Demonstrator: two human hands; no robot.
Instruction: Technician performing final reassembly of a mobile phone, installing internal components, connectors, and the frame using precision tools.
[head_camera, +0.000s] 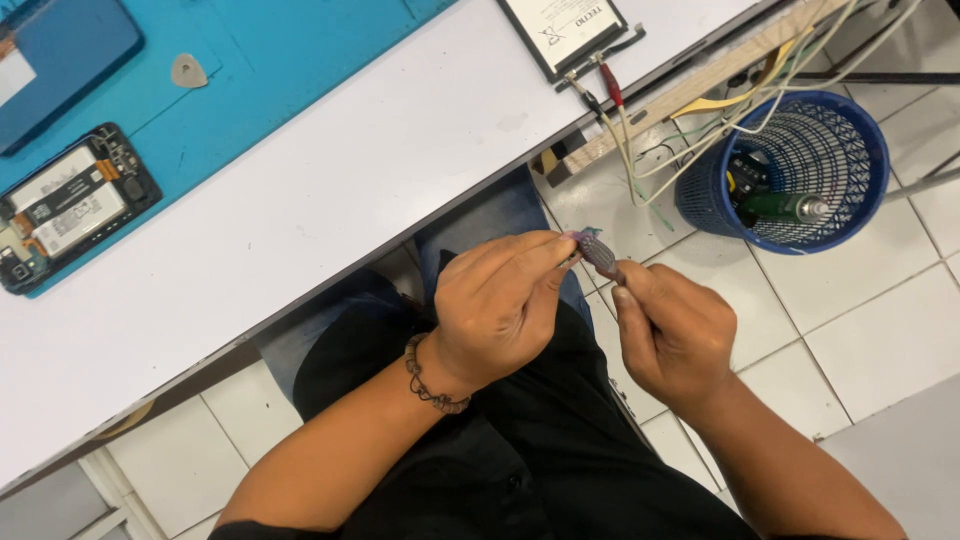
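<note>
Both hands, left (500, 300) and right (672, 335), are pinching a small purplish strip of crumpled tape (598, 253) between closed fingertips, beside the white table (330, 190).

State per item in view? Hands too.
Left hand: pinching small purplish piece.
Right hand: gripping the piece's other end.
Phone: back off, insides exposed, on blue mat.
Pick: loose on mat.
Basket: upright, holding a green can.

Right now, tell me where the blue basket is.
In the head view the blue basket stands on the white tiled floor at upper right, beside the table edge and beyond the right hand.
</note>
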